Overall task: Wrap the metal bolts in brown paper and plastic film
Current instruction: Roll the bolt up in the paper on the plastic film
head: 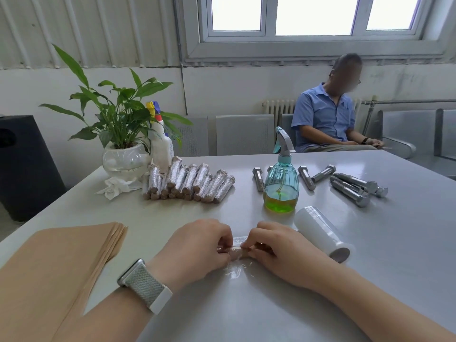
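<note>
Both clamped on wrapped bolt: left hand, right hand, rolling film tight. Film roll at three o'clock, paper stack at nine, within reach.

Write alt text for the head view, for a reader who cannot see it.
Both hands, left hand and right hand, pinch a paper-wrapped bolt in plastic film on a grey table. Behind lie wrapped bolts, bare bolts, a spray bottle, a film roll and brown paper sheets.
</note>
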The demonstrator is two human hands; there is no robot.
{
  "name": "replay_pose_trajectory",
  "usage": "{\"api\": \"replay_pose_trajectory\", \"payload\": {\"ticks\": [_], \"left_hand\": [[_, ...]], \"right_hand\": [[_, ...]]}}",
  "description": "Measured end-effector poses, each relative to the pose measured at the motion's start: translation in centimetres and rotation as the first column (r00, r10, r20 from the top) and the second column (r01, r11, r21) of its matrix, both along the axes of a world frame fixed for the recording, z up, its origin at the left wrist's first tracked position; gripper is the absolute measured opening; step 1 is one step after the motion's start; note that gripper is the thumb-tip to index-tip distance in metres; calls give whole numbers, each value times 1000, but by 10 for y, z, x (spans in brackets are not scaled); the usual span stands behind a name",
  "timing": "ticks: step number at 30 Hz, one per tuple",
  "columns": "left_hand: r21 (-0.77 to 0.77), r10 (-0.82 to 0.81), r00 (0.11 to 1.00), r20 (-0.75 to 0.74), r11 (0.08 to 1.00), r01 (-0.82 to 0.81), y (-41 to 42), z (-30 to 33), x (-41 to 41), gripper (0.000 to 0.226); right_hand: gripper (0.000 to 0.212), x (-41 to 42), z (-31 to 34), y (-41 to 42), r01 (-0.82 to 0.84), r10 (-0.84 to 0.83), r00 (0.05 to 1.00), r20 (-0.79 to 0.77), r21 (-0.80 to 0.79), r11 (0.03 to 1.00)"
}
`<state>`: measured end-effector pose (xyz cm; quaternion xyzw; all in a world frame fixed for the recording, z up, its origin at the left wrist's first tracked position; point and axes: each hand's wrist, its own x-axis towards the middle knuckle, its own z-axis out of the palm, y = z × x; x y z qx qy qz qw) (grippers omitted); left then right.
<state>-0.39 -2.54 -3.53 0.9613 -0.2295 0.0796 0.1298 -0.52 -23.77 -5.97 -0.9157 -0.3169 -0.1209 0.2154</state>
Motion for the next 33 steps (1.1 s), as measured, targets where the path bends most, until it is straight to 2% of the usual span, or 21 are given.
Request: {"api": "replay_pose_trajectory", "payload": {"ticks": [3, 8, 14, 16, 18, 20, 21, 23, 25, 27, 33], "left_hand": [[21, 16, 1000, 21, 1000, -17, -2, -3, 0, 18], [-14, 17, 1000, 25, 1000, -17, 0, -9, 0, 19], [-48, 13, 1000, -6, 999, -13, 4, -10, -3, 25], [-236, 4, 990, -141, 971, -38, 13, -5, -5, 23], [-500, -37, 961, -276, 859, -110, 28, 3, -5, 10], [-619, 2, 953, -303, 759, -199, 50, 4, -2, 6], [-629, 60, 955, -290, 741, -238, 61, 2, -1, 7], [-548, 140, 950, -277, 790, -276, 79, -4, 0, 4], [-443, 101, 934, -342, 859, -255, 85, -10, -2, 22], [-430, 22, 933, -360, 883, -187, 82, -13, -3, 34], [-476, -28, 942, -335, 868, -143, 74, -19, -4, 26]], "right_hand": [[11, 1, 0, 4, 49, -44, 998, -55, 78, 996], [21, 1, -5, 20, 73, -72, 997, -11, 93, 993], [16, 5, -7, 20, 102, -67, 986, -151, 239, 966], [16, 6, -7, 20, 97, -58, 985, -163, 239, 966], [15, 6, -6, 19, 93, -49, 983, -177, 249, 964], [13, 6, -6, 19, 91, -43, 981, -189, 252, 963], [12, 6, -6, 19, 92, -43, 980, -196, 251, 964], [10, 6, -6, 20, 93, -40, 978, -204, 255, 963], [8, 6, -6, 20, 94, -38, 976, -214, 262, 960], [11, 7, -7, 20, 92, -34, 975, -219, 262, 961], [19, 7, -9, 20, 103, -37, 972, -231, 279, 955]]}}
